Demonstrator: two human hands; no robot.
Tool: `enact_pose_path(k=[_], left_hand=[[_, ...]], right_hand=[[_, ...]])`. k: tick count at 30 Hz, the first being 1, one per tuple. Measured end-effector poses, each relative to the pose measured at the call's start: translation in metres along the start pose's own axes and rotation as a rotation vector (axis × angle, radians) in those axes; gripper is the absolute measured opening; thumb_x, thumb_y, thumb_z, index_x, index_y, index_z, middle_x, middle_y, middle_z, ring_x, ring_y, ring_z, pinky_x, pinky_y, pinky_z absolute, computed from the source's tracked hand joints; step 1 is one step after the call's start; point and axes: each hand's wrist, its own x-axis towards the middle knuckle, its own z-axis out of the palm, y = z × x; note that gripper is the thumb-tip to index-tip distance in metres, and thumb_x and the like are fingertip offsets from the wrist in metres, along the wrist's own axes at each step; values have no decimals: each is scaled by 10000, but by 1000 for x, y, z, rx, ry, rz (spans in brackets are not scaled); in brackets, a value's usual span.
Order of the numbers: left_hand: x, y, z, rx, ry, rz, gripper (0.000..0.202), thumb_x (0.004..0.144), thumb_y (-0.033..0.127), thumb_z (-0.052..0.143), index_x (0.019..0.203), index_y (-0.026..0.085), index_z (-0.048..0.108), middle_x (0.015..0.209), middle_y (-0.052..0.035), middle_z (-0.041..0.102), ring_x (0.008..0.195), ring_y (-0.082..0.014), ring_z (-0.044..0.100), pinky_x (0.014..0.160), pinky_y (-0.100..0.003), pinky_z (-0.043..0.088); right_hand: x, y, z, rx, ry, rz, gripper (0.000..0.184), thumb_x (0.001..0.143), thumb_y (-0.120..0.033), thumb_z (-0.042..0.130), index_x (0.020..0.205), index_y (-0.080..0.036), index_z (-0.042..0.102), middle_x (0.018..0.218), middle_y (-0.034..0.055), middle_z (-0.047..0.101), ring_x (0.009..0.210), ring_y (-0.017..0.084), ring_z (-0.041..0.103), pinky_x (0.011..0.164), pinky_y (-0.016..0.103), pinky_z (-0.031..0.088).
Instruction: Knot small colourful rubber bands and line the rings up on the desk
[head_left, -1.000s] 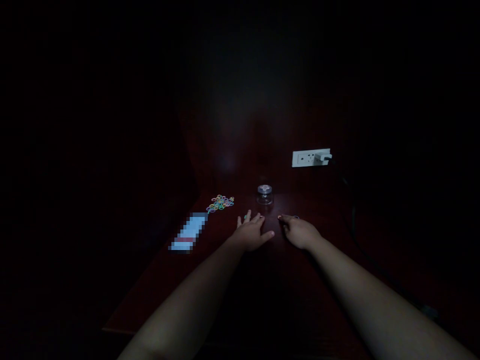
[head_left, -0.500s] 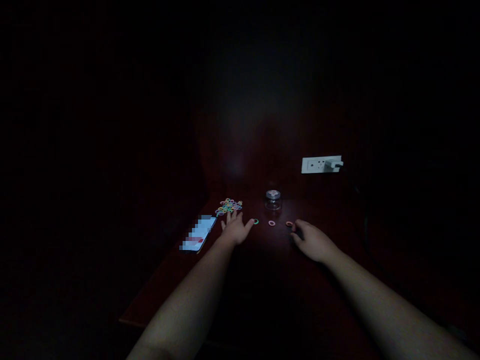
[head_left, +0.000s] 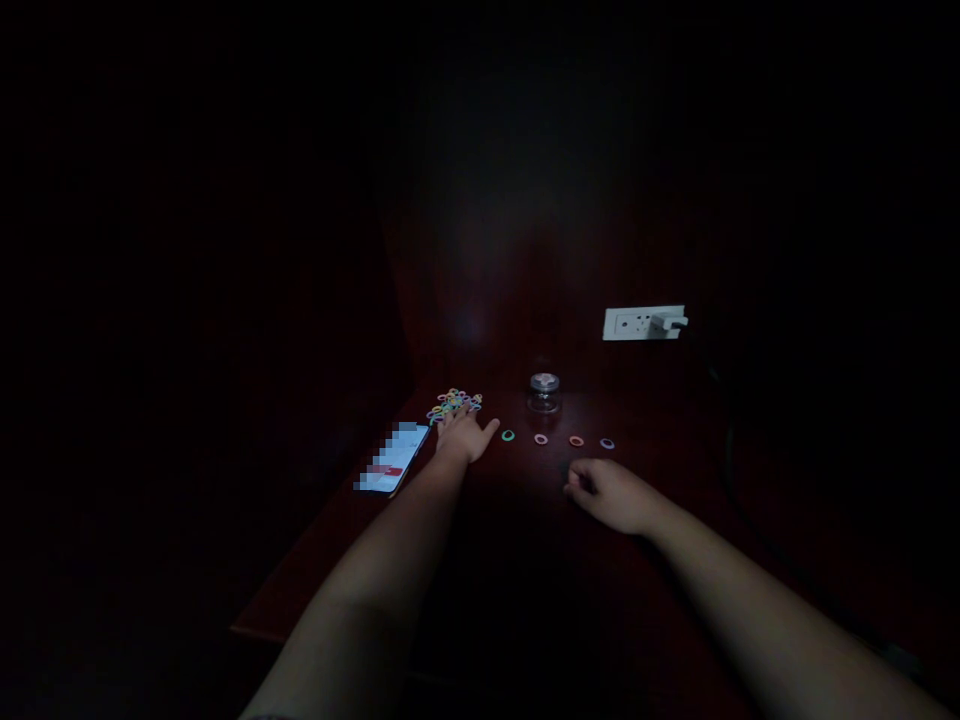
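One slim, bright-screened rectangular phone (head_left: 395,460) lies leftmost on the dark red surface (head_left: 337,570). Next, a pile of small multicoloured rings (head_left: 452,398) meets the left hand (head_left: 462,436), its fingers spread apart. Then come single green (head_left: 507,439), pink (head_left: 541,444), orange (head_left: 577,445) and purple rings (head_left: 607,447), spaced apart, a clear lidded jar (head_left: 544,400) behind the pink. Nearer, the right hand's (head_left: 611,495) fingers curl together; their contents are hidden.

The tabletop (head_left: 540,490) was smooth — faintly glossy, wood-like. The jar (head_left: 544,398) was transparent and shiny; the heaped rings (head_left: 452,401) appeared matt; the socket plate (head_left: 624,325) appeared smooth plastic.
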Motion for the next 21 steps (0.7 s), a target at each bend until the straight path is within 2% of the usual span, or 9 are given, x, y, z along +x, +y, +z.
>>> enact_pose_path(k=[8,12,16,21], left_hand=[[1,-2,1,-53,77,28,727,799,663,315,1328,179,435,1437,-98,365,1318,-326,277,1059,-473,252],[-2,-5,-2,-95,204,107,610,815,532,438,1301,165,458,1380,-99,439,1310,-277,309,1089,-409,237],[-7,-11,-9,-146,315,171,461,833,372,459,1250,182,509,1324,-51,505,1254,-212,400,1100,-316,254],[-7,-22,-14,-144,197,71,400,849,343,437,1197,191,565,1243,-51,578,1157,-201,507,1039,-303,339]], right_hand=[[-3,-12,-7,-7,-33,31,174,813,-307,491,702,-183,540,640,0,576,563,106,468,516,218,289],[-3,-13,-7,-13,-28,41,173,811,-313,503,703,-183,539,650,0,581,575,105,478,522,214,293],[-2,-12,-6,-29,-29,28,168,809,-317,505,707,-188,541,652,-3,583,570,102,478,514,213,286],[-2,-11,-6,-40,-38,25,174,813,-328,507,718,-189,550,660,-2,590,569,101,478,514,214,284]])
